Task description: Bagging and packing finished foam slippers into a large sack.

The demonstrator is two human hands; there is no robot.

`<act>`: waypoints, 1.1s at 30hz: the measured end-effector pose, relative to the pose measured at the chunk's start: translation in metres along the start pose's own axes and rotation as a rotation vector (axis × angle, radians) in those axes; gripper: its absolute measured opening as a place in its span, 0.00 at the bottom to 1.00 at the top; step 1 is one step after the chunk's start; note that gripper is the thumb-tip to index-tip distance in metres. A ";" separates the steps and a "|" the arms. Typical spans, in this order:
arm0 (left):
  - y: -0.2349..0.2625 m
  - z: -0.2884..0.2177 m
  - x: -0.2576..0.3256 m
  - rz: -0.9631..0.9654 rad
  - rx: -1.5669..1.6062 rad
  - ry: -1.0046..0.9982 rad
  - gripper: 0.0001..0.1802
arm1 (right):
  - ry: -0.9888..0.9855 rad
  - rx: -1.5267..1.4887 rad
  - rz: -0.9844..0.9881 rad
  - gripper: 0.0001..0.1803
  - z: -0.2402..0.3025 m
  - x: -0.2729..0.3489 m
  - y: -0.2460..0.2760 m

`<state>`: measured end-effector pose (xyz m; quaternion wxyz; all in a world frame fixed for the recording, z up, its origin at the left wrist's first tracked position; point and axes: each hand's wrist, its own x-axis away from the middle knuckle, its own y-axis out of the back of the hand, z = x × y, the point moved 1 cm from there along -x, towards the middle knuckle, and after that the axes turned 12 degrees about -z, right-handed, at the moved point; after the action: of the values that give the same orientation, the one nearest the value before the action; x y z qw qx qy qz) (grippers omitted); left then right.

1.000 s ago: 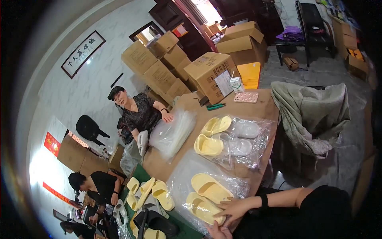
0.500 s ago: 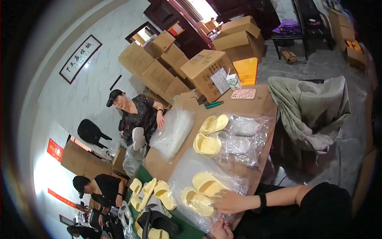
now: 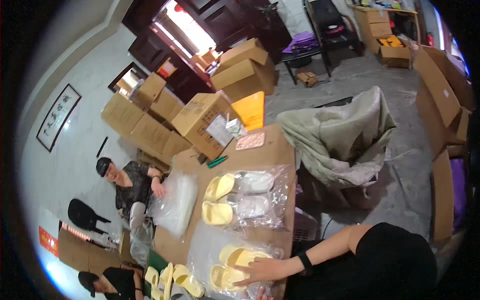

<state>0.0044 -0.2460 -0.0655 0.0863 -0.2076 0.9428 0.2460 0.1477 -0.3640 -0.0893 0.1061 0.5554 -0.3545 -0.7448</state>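
A pair of pale yellow slippers [image 3: 226,278] lies at a clear plastic bag [image 3: 202,250] on the table's near side; I cannot tell whether they are inside it or on top. My right hand [image 3: 265,270], with a black wristband, rests on the slippers, its fingers spread and flat. At the lower edge only a bit of my left hand [image 3: 264,295] shows, beside the bag; its grip is hidden. Farther up the table, a second plastic bag [image 3: 281,192] holds a yellow pair [image 3: 217,213] and light grey slippers [image 3: 252,206].
Several loose yellow slippers [image 3: 186,281] lie at the lower left. Across the table a person [image 3: 132,182] rests a hand by a stack of clear bags [image 3: 175,202]. A carton [image 3: 202,122], a phone [image 3: 250,141] and a green cutter [image 3: 217,161] are at the far end. A sack [image 3: 340,135] stands right.
The view has swung right, so the table appears farther left and lower. My right hand stays on the slippers, its fingers now more spread. My left hand has mostly slipped below the frame.
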 end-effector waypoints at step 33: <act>-0.047 0.049 -0.045 -0.010 -0.741 -0.090 0.31 | -0.048 0.195 0.386 0.59 -0.213 -0.095 0.040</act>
<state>0.0678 -0.2433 -0.1157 0.0479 -0.2185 0.7841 0.5789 0.3647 -0.4280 -0.0201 0.1839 0.4671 -0.5269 -0.6858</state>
